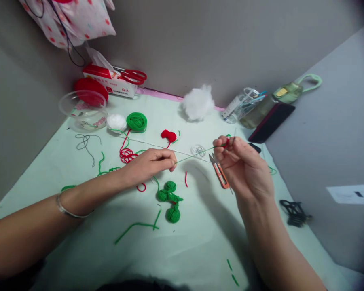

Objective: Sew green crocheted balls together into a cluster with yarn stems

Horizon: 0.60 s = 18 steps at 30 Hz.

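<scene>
My left hand (156,161) is closed, pinching a thin green yarn strand (204,152) between thumb and fingers. Taut, the strand runs rightward to my right hand (250,167), which is raised and closed on a small red and green piece (226,142) mostly hidden by the fingers. A thin needle-like tip shows above those fingers, too small to be sure of. Below my left hand lies a green crocheted piece (170,197) with round balls. Orange thread snips (220,174) rest on the table beside my right hand.
At the back are a green yarn ball (136,122), white yarn (117,122), a red crocheted piece (168,136), white stuffing (198,103), a tissue box (121,87) with red scissors (134,76), and a pen cup (238,107). A black clip (295,213) lies right. Yarn scraps are scattered about.
</scene>
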Available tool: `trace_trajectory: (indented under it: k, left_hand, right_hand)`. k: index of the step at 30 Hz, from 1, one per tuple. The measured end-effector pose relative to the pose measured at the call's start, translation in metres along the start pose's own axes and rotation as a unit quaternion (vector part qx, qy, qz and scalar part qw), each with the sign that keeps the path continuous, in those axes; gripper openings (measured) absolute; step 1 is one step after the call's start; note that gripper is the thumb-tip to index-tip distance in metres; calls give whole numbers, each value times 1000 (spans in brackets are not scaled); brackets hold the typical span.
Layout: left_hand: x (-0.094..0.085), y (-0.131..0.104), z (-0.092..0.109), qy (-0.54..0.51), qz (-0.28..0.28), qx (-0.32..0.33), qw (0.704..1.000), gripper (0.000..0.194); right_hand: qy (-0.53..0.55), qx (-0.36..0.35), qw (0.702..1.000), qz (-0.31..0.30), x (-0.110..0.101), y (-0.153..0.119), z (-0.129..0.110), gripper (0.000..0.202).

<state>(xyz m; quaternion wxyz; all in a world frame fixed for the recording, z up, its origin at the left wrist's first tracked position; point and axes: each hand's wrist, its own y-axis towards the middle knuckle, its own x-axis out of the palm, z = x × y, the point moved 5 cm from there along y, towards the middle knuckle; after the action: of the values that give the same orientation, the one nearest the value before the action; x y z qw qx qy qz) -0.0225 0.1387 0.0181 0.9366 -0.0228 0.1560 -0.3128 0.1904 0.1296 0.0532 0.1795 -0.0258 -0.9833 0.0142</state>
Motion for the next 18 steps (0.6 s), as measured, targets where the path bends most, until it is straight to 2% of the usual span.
trace_trajectory:
  k: [5,9,11,13,16,18]
  left_hand:
    - [-3,2,-4,38,27,5,999,20]
    - [-8,3,-7,71,75,12,995,17]
    - [-11,1,-6,40,113,9,993,16]
    - [-8,-2,-4,-19,126,9,992,30]
    - [7,-5,4,-119,71,38,990,51]
    - [20,-7,9,-162,0,46,986,57]
  right_hand:
    - [-24,-14,1000,7,-7,4,-6,15]
    - [-43,-65,997,19,-14,5,-18,13]
    - [-58,-58,997,5,-10,3,-18,16]
    - [-74,-17,997,-27,0,-2,-12,19]
    - [-86,47,991,-93,19,-14,3,19]
    - [-77,73,986,-126,27,-19,10,18]
